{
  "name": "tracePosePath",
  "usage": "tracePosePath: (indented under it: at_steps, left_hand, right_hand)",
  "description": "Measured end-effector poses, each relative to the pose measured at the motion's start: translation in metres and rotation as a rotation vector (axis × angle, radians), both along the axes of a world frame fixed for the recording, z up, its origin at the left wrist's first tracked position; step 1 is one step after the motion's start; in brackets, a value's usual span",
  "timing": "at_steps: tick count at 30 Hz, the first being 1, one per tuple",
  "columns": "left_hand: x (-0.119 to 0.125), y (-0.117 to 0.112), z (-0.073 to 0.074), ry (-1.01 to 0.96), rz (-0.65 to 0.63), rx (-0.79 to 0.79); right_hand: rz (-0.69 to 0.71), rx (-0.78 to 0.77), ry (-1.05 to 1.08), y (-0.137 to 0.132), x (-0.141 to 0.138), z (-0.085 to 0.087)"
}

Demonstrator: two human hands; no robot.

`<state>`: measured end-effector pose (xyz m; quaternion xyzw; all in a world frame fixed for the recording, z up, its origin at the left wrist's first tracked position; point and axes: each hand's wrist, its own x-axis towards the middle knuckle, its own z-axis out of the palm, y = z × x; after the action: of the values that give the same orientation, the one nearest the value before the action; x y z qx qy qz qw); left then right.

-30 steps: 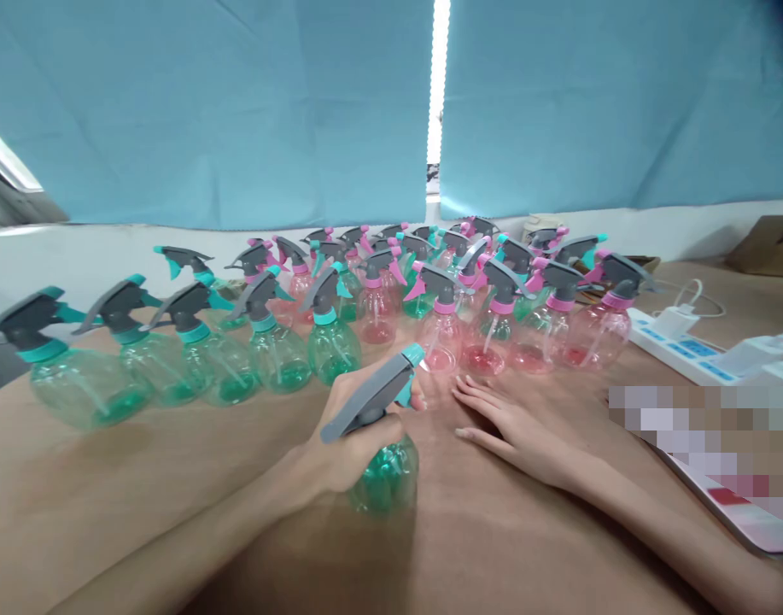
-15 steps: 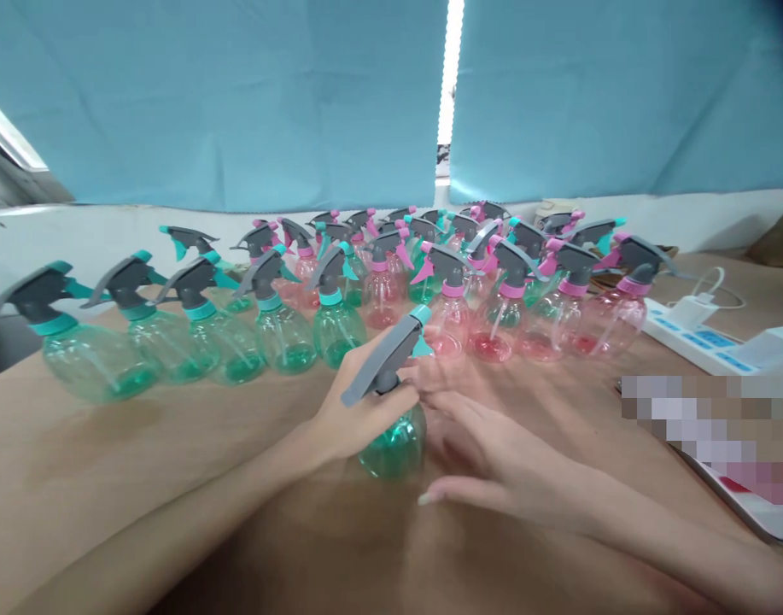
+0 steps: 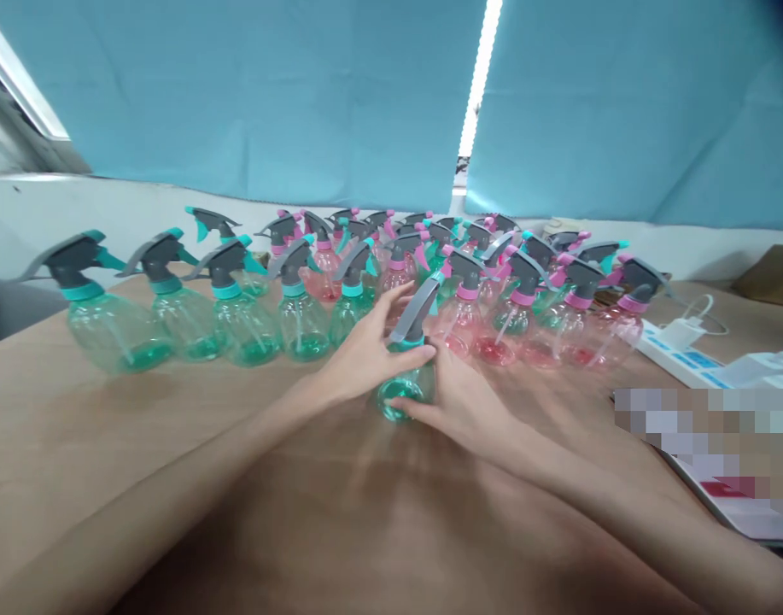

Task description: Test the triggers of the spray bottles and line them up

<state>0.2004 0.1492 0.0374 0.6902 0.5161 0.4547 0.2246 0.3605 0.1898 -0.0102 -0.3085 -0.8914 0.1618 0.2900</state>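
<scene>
A green spray bottle [image 3: 404, 395] with a grey and teal trigger head stands upright on the table in front of me. My left hand [image 3: 371, 348] is closed around its neck from the left, thumb across the front just below the collar. Around the body from the right wraps my right hand [image 3: 458, 393], its thumb lying over the lower front. The far fingers of both hands are partly hidden behind the bottle. Just beyond, a row of green spray bottles [image 3: 305, 329] stands at left and pink spray bottles [image 3: 493, 346] at right.
More spray bottles crowd the back of the wooden table [image 3: 289, 521]. On the right lie a white power strip [image 3: 679, 354] with plugs and a flat device [image 3: 750, 512] whose top is blurred out. A brown box [image 3: 772, 278] sits at the far right, and a blue sheet [image 3: 269, 102] covers the wall.
My right hand has come from beside the bottle to close on its body. In the view, the held bottle sits slightly higher and more upright. The camera has tilted a little.
</scene>
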Motion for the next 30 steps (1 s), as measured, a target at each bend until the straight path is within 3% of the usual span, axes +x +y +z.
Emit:
tracePosePath:
  at_steps: [3, 6, 9, 16, 30]
  left_hand:
    - [-0.021, -0.018, -0.011, 0.001, 0.152, 0.016]
    - [-0.037, -0.041, -0.027, 0.044, 0.309, 0.012]
    - [-0.046, -0.056, -0.044, 0.135, 0.349, -0.062]
    - [-0.044, -0.058, -0.067, 0.383, 0.188, 0.01]
    - [-0.047, -0.056, -0.068, 0.392, 0.196, -0.003]
  right_hand:
    - [0.015, 0.044, -0.054, 0.022, -0.008, 0.005]
    - [-0.063, 0.143, -0.13, 0.038, -0.019, 0.01]
    - [-0.127, 0.215, -0.211, 0.048, -0.03, 0.015]
    - [-0.222, 0.221, -0.324, 0.061, -0.046, 0.022]
    - [-0.285, 0.15, -0.382, 0.061, -0.057, 0.034]
